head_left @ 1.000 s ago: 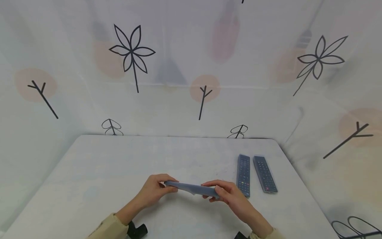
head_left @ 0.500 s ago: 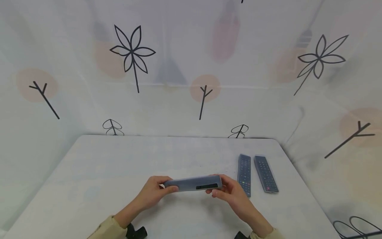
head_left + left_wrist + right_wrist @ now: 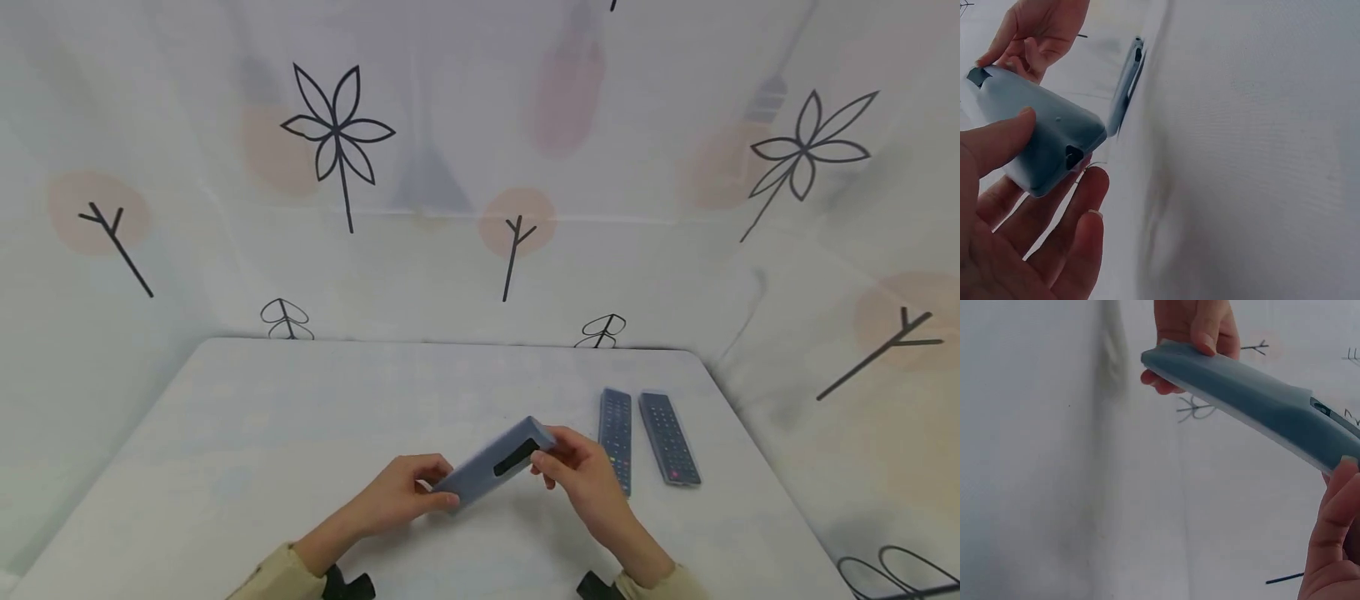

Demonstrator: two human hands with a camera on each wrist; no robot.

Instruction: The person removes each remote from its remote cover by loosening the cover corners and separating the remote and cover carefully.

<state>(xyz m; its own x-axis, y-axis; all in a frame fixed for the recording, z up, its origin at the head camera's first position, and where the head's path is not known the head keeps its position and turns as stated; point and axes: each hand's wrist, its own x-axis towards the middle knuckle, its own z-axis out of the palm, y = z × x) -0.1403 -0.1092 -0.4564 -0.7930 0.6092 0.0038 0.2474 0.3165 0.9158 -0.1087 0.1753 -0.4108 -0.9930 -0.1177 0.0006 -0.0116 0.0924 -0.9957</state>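
A grey-blue remote control [image 3: 476,477] is held above the table, slanting up to the right, its buttonless side in view. Near its right end is a long dark recess [image 3: 516,457]. My left hand [image 3: 401,497] grips the lower left end, and the left wrist view has its thumb [image 3: 1007,139] on top and fingers beneath. The upper right end is pinched by my right hand [image 3: 588,477], whose thumb sits beside the recess. In the right wrist view the remote's long edge faces the camera. The button side is hidden.
Two more remotes, one upright [image 3: 617,433] and one slanted [image 3: 669,438], lie button side up on the white table [image 3: 315,400], right of my hands. The nearer one is partly behind my right hand. A patterned cloth [image 3: 420,275] rises at the back and sides.
The remote was edge-on and nearly level; it has rolled to show its recess and then tilted. Its right end rose and its left end dropped, both hands moving with it.
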